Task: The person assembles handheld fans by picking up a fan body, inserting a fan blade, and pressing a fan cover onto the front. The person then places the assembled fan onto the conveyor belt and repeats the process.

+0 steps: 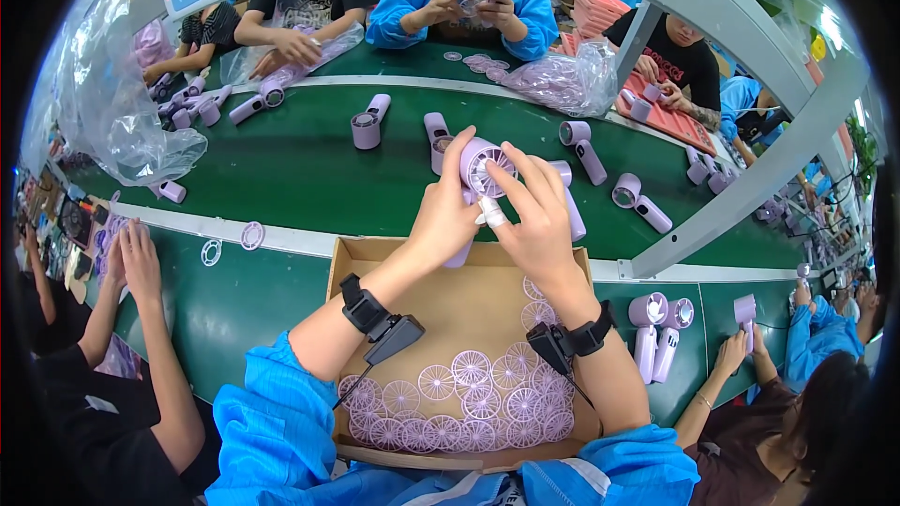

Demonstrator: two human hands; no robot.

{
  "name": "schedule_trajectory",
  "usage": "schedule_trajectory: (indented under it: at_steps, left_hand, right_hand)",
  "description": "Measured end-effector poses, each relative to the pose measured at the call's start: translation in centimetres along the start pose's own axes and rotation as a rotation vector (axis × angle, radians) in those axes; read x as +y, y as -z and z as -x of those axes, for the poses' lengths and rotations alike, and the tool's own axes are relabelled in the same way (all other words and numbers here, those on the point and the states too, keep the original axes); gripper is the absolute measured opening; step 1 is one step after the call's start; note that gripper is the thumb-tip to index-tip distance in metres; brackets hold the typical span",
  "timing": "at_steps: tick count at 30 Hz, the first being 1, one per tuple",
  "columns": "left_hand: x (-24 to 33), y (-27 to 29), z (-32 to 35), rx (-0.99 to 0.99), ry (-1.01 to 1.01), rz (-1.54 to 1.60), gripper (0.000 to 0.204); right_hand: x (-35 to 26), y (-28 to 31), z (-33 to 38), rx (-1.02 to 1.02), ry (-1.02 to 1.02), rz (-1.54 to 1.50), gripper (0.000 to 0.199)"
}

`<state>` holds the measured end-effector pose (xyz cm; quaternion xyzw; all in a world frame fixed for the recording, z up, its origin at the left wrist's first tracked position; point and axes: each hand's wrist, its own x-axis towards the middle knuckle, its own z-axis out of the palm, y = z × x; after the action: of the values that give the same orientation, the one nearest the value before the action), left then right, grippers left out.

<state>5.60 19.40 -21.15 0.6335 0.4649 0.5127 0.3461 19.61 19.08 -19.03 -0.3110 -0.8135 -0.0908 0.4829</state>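
Observation:
Above the far edge of an open cardboard box (375, 251), I hold a lilac handheld fan (476, 156) with its round head turned up toward me. My left hand (442, 208) is closed around the side of the head, and the handle hangs below it. Fingers of my right hand (538, 217) grip the head's front edge; one fingertip reaches over the pale blades. White tape wraps one right-hand digit. Many round lilac spoked grilles (472, 368) lie heaped in the box's near part. Whether a grille is on the fan is hard to make out.
A green conveyor belt (300, 150) crosses ahead, carrying several fans (367, 129). Two fans (647, 323) rest right of the box. Loose rings (251, 235) lie at left. A slanted grey post (750, 178) stands at right. Co-workers sit across and on both sides.

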Motion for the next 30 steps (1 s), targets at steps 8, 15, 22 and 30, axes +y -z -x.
schedule_trajectory:
  at_steps: [8,15,22,30]
  left_hand:
    - [-0.5,0.0,0.0,-0.030,0.037,0.002,0.078]
    - [-0.4,-0.1,0.1,-0.032,0.049,0.059,0.077]
    - [0.2,0.2,0.1,-0.085,0.146,0.085,0.076]
    - [1.2,0.7,0.0,-0.247,0.263,0.384,0.077]
  right_hand:
    - [0.3,-0.2,0.2,-0.011,0.014,-0.002,0.040]
    - [0.3,-0.3,0.1,-0.010,-0.007,-0.026,0.039]
    - [0.5,-0.3,0.2,-0.021,0.003,-0.038,0.039]
    - [2.3,0.0,-0.1,-0.027,0.078,0.101,0.036]
